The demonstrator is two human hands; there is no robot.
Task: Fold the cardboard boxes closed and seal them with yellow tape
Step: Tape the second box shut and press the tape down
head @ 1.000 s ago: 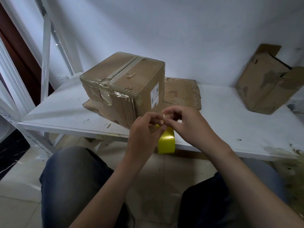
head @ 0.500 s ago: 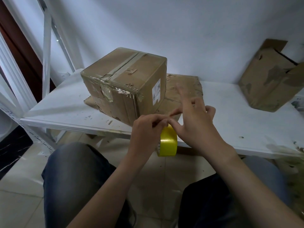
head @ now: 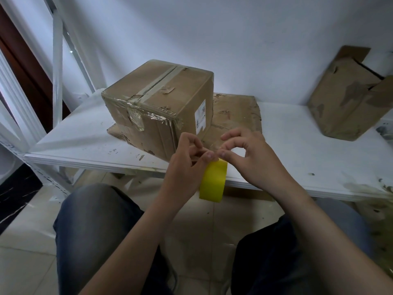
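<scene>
— What's closest to you?

— Two knees in dark trousers [head: 95, 226] over a pale tiled floor [head: 27, 241], with both forearms reaching forward between them.

— And the tape?

— The yellow tape roll [head: 213, 182] hangs on edge just in front of the white shelf [head: 297, 145], at its near rim. The left grip [head: 187, 167] is curled round the roll from the left, thumb on its top edge.

— The other one?

— The right grip [head: 255, 158] comes in from the right, thumb and forefinger bent into a ring, their tips pinching at the roll's top edge, right against the left thumb. Whether a loose end of tape sits between them I cannot tell.

— Beyond the hands?

— A closed cardboard box [head: 157, 107] stands on the shelf just behind them, sealed with clear tape [head: 136, 118], a white label [head: 201, 116] on its right side. It rests on a flat cardboard sheet [head: 234, 111] that sticks out to the right.

— Further still?

— Far right, well apart from the hands, a second box [head: 344, 103] leans tilted against the white wall [head: 234, 39], one flap up. Far left, a white rack upright [head: 56, 71].
</scene>
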